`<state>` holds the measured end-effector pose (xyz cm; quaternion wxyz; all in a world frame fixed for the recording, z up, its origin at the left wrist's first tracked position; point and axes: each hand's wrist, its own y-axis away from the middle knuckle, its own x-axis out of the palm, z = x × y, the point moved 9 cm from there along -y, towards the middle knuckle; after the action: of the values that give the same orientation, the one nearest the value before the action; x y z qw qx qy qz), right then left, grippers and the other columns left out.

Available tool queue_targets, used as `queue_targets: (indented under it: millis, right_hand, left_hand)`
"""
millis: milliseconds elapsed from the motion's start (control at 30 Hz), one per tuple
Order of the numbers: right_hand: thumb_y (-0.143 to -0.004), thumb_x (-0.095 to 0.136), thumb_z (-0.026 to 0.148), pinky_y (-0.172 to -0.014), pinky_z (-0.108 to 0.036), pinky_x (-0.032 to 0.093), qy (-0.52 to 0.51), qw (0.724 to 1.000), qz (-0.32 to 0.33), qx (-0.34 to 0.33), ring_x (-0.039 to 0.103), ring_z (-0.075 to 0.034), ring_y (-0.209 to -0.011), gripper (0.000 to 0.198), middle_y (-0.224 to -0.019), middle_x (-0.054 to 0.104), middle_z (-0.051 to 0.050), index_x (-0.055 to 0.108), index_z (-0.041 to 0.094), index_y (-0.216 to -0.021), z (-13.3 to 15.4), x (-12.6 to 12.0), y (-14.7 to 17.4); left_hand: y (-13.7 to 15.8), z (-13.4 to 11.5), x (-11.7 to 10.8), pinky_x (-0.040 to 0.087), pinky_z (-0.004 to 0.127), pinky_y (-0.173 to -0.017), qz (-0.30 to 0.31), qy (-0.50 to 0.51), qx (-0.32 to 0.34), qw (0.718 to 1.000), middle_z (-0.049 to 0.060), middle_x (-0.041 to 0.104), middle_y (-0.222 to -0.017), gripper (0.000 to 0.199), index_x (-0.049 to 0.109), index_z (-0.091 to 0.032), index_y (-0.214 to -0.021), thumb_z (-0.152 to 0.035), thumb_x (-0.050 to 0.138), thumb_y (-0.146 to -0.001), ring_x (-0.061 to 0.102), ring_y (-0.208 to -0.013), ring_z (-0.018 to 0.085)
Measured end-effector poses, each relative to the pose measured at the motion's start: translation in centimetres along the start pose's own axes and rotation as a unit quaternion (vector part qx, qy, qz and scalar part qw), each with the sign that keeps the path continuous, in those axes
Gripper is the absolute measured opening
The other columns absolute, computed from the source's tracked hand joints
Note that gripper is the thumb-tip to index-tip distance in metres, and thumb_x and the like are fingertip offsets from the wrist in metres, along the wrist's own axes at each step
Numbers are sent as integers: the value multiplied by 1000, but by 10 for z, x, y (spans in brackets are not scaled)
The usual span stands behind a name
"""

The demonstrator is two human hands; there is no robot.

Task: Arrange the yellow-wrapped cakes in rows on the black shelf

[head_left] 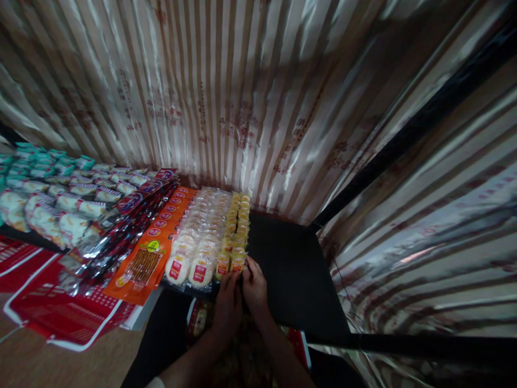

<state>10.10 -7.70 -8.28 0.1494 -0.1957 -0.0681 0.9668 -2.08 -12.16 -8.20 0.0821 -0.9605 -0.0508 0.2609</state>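
Observation:
Both my hands meet at the front end of a double row of small yellow snack packets on a dark shelf. My left hand touches the lower edge of the nearest packets, its fingers bent together. Against the right side of the front packet my right hand has its thumb and fingers closed. Just left of the yellow rows stand two rows of round white rice crackers in clear wrappers. Part of the front packets is hidden behind my fingers.
An orange snack bag, dark shiny packs, and white and green bags fill the shelf's left. Red baskets stand below. The black shelf board continues rightward to a black post. Striped sheeting hangs behind.

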Motion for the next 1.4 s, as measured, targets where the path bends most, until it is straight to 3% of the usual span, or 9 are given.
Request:
queue_targets:
  millis: [233,367,500,733,900,1100,1400]
  right_hand:
    - [-79,38,62,-110,-35,24,-142,976,5,164,36,-21,-131,73,-143,37,-7,41,16,-135,-16,10,-29]
    - [-74,39,70,-110,-34,25,-214,957,11,197,37,-22,-130,79,-139,42,-5,45,17,-132,-16,25,-44]
    - [-75,38,70,-106,-34,31,-298,936,17,189,40,-21,-129,76,-138,44,-3,46,21,-132,-16,30,-44]
    - [-73,42,71,-111,-34,23,-233,955,-3,181,36,-21,-131,74,-137,45,-3,52,20,-127,-19,19,-51]
    - [-75,40,70,-108,-35,29,-257,949,21,182,41,-21,-127,70,-132,52,-2,53,24,-126,-17,29,-56]
    - [-77,36,70,-110,-36,25,-274,949,4,158,36,-20,-130,70,-137,46,-2,52,24,-127,-15,28,-65]
    - [-78,33,71,-108,-35,29,-313,938,20,148,40,-20,-128,74,-136,47,-4,45,22,-132,-7,32,-77]
  left_hand:
    - [1,2,3,43,40,-100,-6,-4,15,1000,14,55,-123,41,52,-14,-123,-14,33,-87,51,-117,20]
    - [-2,2,4,43,41,-100,-4,-21,-9,1000,16,55,-124,41,52,-12,-123,-14,31,-87,50,-119,21]
    - [-4,-3,5,42,41,-101,10,-27,-13,999,14,54,-126,43,50,-15,-126,-15,32,-87,51,-118,21]
    - [-2,-1,9,40,40,-103,15,-54,-17,998,15,51,-129,44,49,-12,-127,-15,30,-88,47,-122,22]
    - [-1,-1,11,40,40,-103,28,-55,-29,998,16,49,-132,46,46,-12,-131,-15,30,-88,46,-124,22]
    - [-2,-4,12,38,40,-104,48,-63,-35,996,17,46,-135,46,44,-10,-132,-17,28,-89,43,-126,23]
    - [-1,-1,16,37,37,-106,40,-67,-19,997,15,45,-137,46,43,-10,-133,-17,30,-89,40,-128,21]
